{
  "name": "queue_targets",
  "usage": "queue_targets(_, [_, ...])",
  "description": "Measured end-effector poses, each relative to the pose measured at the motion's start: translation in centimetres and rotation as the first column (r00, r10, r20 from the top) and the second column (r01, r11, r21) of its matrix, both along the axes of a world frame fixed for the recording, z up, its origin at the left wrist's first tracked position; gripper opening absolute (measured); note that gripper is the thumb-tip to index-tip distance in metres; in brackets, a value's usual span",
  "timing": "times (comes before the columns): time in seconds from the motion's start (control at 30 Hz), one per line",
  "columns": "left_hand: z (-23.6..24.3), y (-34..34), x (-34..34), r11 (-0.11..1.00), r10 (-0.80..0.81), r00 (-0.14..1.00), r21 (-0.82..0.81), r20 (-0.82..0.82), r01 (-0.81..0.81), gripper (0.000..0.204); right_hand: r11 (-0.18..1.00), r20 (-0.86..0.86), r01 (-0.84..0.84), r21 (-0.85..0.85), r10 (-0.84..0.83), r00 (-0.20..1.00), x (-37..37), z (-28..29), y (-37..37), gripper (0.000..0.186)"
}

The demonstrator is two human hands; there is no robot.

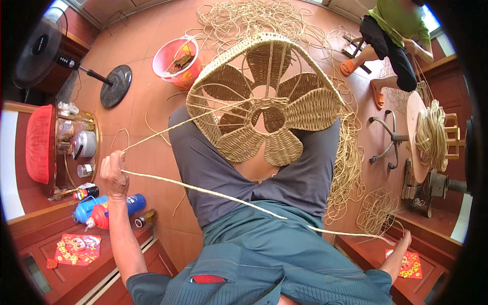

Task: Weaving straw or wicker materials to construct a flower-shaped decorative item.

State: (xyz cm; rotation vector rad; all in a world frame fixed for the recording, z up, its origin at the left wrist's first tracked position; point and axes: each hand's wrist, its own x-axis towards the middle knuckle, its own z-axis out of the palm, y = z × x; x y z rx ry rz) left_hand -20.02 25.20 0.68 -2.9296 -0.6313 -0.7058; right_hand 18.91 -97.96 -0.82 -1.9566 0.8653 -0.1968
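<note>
A woven cord piece (312, 107) with flower-like petals and a curved rim rests over my thighs. Some of its spaces hold only bare strands. My left hand (114, 173) is closed on a pale cord (203, 188), out at the left side; one length runs from it up to the piece's centre, another slants down across my lap to the lower right. There my right hand (399, 244) is held beside the cord's far stretch, seen edge-on; whether its fingers grip the cord is too small to tell.
Loose cord (259, 18) lies behind and right. A bucket (170, 71), fan (38, 43), shelf with red basket (38, 145) and flasks (117, 208) are left. A seated co-worker (399, 30) is upper right, near a round board (414, 107) with coiled cord and a wheeled base (391, 137).
</note>
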Motion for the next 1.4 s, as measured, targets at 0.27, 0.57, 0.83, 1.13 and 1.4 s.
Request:
queue_targets(0.27, [5.2, 5.2, 0.6, 0.971, 0.032, 0.987, 0.239, -0.156, 0.007, 0.017, 0.525, 0.300, -0.667, -0.528, 0.851, 0.432, 4.1, 5.9, 61.6, 0.021])
queue_targets(0.57, [9.6, 10.6, -4.3, 0.943, 0.175, 0.962, 0.315, -0.209, -0.104, 0.020, -0.049, 0.235, -0.648, -0.760, 0.909, -0.345, 0.7, 8.1, 88.9, 0.014])
queue_targets(0.83, [10.6, 13.4, -4.8, 0.930, 0.313, 0.930, 0.264, -0.195, -0.257, 0.023, 0.029, 0.217, -0.708, -0.705, 0.960, -0.177, 0.5, 7.7, 90.5, 0.020])
queue_targets(1.13, [10.3, 5.8, 3.2, 0.774, 0.126, 0.927, -0.550, -0.352, -0.314, 0.025, 0.134, 0.157, -0.645, -0.752, 0.987, 0.021, -0.5, 8.0, 92.5, 0.038])
queue_targets(1.4, [9.2, -10.1, 11.8, 0.893, -0.083, 0.981, -0.449, -0.178, -0.006, 0.021, 0.157, 0.202, -0.648, -0.746, 0.979, 0.005, -1.2, 7.6, 93.6, 0.050])
